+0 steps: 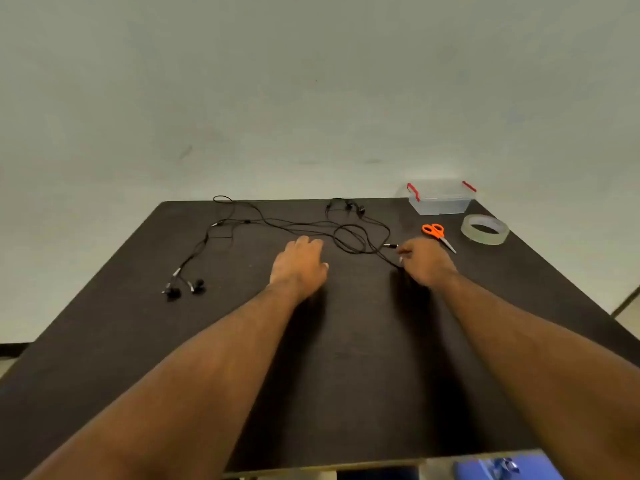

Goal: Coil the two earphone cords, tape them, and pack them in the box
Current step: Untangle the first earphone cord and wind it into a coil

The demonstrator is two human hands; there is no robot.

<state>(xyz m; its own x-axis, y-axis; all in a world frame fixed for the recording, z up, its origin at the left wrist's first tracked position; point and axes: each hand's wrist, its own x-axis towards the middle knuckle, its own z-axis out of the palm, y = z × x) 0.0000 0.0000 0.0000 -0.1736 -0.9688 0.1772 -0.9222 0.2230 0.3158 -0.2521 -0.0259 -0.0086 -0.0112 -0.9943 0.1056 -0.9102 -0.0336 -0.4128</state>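
Two black earphone cords lie tangled across the far half of the dark table. One cord ends in two earbuds at the left. The other cord loops in the middle, with its earbuds near the far edge and its plug on the right. My left hand rests palm down just in front of the cords, fingers slightly apart, holding nothing. My right hand pinches the cord just below the plug. A clear box with red clips stands at the far right corner.
Orange-handled scissors lie just beyond my right hand. A roll of clear tape sits right of them, near the table's right edge. A pale wall rises behind the table. Something blue shows below the near edge.
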